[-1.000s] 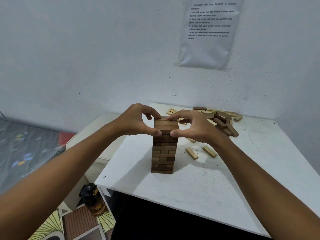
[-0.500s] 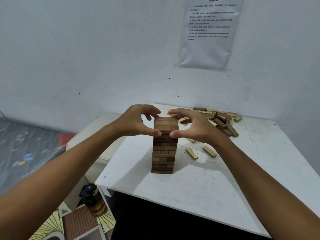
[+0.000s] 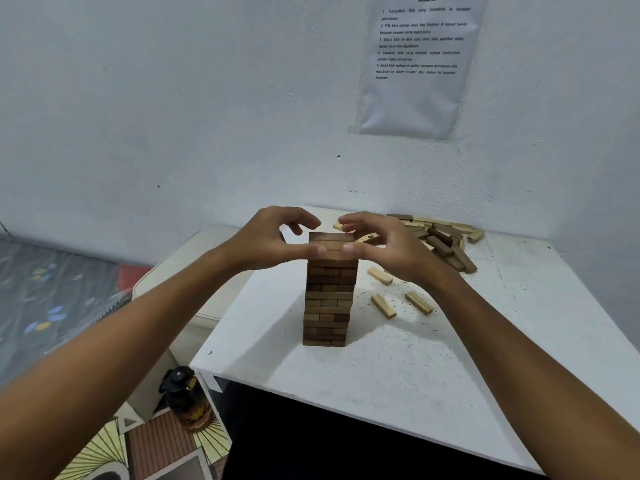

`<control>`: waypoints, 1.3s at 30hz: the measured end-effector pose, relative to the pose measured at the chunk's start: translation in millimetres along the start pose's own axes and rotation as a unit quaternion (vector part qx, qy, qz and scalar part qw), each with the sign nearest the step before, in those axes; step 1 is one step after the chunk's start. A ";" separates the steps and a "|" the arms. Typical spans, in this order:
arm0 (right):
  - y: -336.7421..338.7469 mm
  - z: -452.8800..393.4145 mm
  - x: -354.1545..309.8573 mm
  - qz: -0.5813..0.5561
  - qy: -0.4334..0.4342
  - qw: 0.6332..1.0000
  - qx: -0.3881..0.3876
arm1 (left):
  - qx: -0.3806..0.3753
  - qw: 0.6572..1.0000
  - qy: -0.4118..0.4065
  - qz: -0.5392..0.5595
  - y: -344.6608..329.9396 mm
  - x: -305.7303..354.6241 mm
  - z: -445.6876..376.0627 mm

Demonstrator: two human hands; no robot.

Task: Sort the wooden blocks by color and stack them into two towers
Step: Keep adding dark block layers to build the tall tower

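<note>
- Squaring the top of the dark tower (image 3: 329,292): both thumbs press the near face of its upper layers, left hand (image 3: 273,242) on the left side, right hand (image 3: 384,247) on the right.
- Left hand: thumb tip on the near face; fingers arch loosely over the top-left corner, apparently clear of the wood. Not gripping, fingers relaxed.
- Right hand: thumb tip beside the left thumb, the two nearly meeting; fingers curve over the far top edge. Whether they touch the far face cannot be told. No block held.
- Below the hands the tower stands upright on the white table (image 3: 398,375), layers crossed, all dark wood. Lower rows look slightly uneven at the edges.
- Just below and to the right of the right wrist: three light blocks (image 3: 383,305) lying loose and apart on the table.
- Beyond the right hand, by the wall: a mixed pile (image 3: 446,242) of dark and light blocks, unsorted.
- Judgement: dark tower well advanced; light tower not started; dark pieces remain in the pile.
- Risks: uneven thumb pressure could shear the top layers or tip the tall, narrow stack away from the person. Lifting the hands off carelessly could drag a top block. Reaching past it for the pile, the right forearm could brush the tower.
</note>
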State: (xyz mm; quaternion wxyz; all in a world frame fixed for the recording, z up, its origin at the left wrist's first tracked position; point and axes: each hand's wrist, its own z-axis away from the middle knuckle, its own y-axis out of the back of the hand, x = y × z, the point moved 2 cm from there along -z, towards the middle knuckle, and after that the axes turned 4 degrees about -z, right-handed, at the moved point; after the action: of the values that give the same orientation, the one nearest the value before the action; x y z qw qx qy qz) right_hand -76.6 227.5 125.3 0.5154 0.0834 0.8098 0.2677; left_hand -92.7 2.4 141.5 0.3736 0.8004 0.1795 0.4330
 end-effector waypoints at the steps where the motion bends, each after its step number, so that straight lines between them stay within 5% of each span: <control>1: 0.1 -0.1 0.6 0.000 0.000 1.000 0.004 | 0.006 1.000 0.000 0.000 -0.3 0.9 0.2; 16: 53.8 23.2 -10.1 0.049 -0.022 0.995 0.086 | 0.015 0.998 -0.059 -0.011 1.5 53.2 -33.3; 26: 124.1 54.0 -22.5 0.108 -0.062 0.985 0.122 | -0.059 0.989 -0.125 -0.059 -4.1 99.6 -77.5; 39: 157.1 6.1 82.4 0.125 -0.141 0.975 0.120 | -0.164 0.972 -0.115 -0.119 -43.5 9.3 -182.4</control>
State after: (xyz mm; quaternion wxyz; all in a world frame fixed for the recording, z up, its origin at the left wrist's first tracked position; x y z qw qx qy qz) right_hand -130.9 396.0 139.8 0.5728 0.2822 0.7385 0.2167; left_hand -236.9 117.4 177.0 0.5671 0.7452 0.1561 0.3142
